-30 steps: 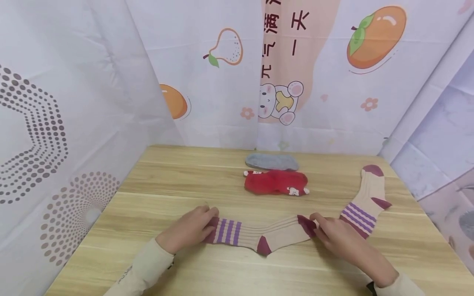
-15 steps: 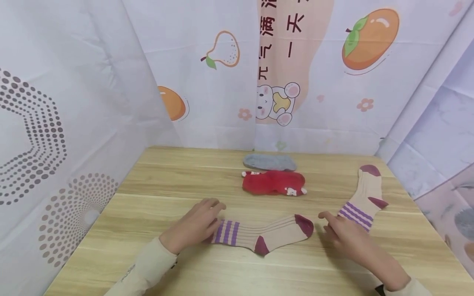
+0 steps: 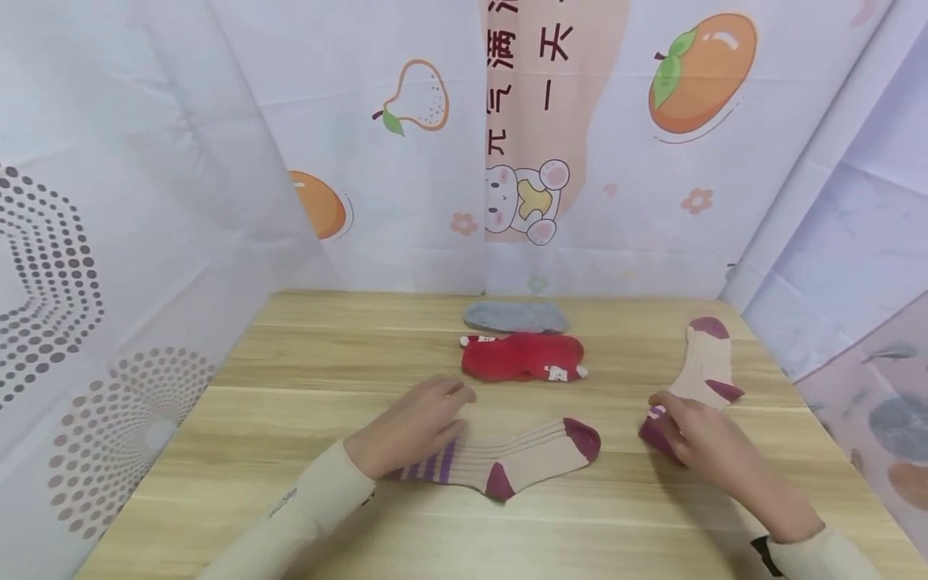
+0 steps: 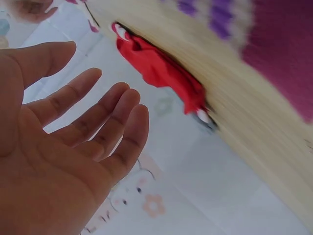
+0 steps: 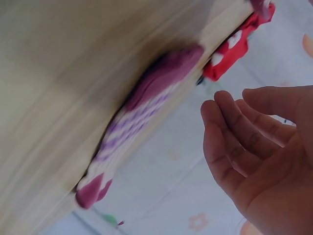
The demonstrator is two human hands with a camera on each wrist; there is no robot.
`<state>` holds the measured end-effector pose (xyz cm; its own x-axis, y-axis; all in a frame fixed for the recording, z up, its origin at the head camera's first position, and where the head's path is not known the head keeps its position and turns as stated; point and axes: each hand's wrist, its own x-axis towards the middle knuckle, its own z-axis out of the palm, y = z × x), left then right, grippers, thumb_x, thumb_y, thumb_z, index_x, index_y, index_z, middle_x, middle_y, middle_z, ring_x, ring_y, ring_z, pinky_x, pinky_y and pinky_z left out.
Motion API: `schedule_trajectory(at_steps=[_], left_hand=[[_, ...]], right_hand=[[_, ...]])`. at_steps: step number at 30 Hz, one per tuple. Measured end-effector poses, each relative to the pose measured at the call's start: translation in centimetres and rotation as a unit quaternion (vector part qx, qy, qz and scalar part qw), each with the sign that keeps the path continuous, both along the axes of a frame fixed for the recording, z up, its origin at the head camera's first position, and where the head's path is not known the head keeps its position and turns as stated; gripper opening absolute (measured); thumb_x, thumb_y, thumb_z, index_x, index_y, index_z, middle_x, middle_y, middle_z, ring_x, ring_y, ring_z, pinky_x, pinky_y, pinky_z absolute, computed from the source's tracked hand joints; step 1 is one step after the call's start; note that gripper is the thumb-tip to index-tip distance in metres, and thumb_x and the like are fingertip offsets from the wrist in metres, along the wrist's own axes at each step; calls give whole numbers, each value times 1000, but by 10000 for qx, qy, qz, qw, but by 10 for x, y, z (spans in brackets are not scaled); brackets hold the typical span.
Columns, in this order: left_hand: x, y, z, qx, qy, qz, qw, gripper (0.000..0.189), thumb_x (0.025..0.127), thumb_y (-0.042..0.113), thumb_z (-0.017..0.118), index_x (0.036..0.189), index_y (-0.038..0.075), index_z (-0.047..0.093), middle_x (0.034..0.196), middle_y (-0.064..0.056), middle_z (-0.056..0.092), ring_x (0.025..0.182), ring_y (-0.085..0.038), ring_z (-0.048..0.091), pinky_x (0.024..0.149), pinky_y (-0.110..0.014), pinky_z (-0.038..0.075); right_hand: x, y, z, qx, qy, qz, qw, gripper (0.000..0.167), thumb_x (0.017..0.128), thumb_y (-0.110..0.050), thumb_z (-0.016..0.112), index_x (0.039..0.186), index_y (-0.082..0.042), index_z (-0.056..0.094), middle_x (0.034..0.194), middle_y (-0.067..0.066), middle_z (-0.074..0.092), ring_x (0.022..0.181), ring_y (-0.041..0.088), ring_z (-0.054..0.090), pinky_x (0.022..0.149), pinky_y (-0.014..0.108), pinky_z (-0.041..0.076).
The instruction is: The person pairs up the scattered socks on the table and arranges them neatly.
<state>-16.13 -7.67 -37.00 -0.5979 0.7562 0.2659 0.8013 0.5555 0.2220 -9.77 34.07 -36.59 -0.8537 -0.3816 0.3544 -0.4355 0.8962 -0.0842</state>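
A beige sock with maroon toe and heel and purple stripes lies flat in front, toe to the right. Over its cuff end hovers my left hand, fingers loosely spread and holding nothing; it hides part of the cuff. The left wrist view shows that hand's palm apart from the maroon cuff. A matching sock lies at the right, toe pointing away. My right hand is over its cuff, covering part of it. In the right wrist view the fingers are relaxed and apart from the sock.
Behind the front sock lie a red sock bundle with white figures and, against it, a grey sock. The wooden table ends at a printed curtain at the back, with more cloth hanging at both sides.
My right hand has let go of the front sock's toe and moved right over the other sock's cuff. My left hand has released the front cuff, lifted and shifted right. The view has turned slightly.
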Motion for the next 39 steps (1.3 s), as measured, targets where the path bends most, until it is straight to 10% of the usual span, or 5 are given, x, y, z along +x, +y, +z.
schedule_trajectory(at_steps=[8,20,39], left_hand=[[-8,49,5,-531,231,-506,9970,28,93,20,69,119,12,64,111,-3,65,101,-18,59,90,-31,50],[-13,137,6,-664,606,-1182,9889,18,95,26,66,110,16,66,91,6,62,81,-7,54,76,-17,46],[-25,244,-11,-1260,199,-1073,9860,18,99,32,57,108,17,64,88,6,60,75,-6,53,65,-19,44]], right_hand=[[-26,35,7,-27,-375,-356,9987,22,85,4,64,107,2,61,63,-8,43,53,4,34,45,24,31],[-77,86,13,66,-414,-686,9968,19,83,5,63,101,8,63,70,2,61,62,17,54,58,41,49],[-125,151,5,-423,-862,-1190,9882,31,92,-1,61,115,19,52,107,43,57,96,59,55,80,66,45]])
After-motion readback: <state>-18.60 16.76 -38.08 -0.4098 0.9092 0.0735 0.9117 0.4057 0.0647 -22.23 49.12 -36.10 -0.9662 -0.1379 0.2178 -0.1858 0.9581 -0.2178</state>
